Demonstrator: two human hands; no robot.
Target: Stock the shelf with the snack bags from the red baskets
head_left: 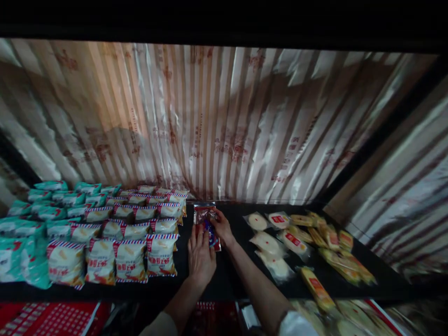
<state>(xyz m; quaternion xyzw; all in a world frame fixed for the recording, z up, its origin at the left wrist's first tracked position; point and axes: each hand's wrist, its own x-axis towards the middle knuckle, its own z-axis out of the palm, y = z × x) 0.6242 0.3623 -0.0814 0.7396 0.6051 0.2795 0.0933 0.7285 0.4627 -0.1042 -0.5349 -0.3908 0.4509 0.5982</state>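
Observation:
A shiny dark red and purple packet (212, 235) lies on the black shelf (231, 280), between the bagged snacks and the clear-wrapped foods. My left hand (202, 254) rests on its lower left part, fingers stretched forward and lying flat. At the upper right edge, my right hand (222, 227) has its fingers bent over the packet and grips it. Both hands cover part of the print, so what is inside cannot be made out.
To the left stand rows of cream snack bags (130, 259) and teal bags (35, 261). On the right lie round white wrapped flatbreads (268, 243) and yellow wrapped corn cobs (318, 289). Printed crinkled sheeting (217, 116) forms the back. A red basket (52, 319) sits below the front edge.

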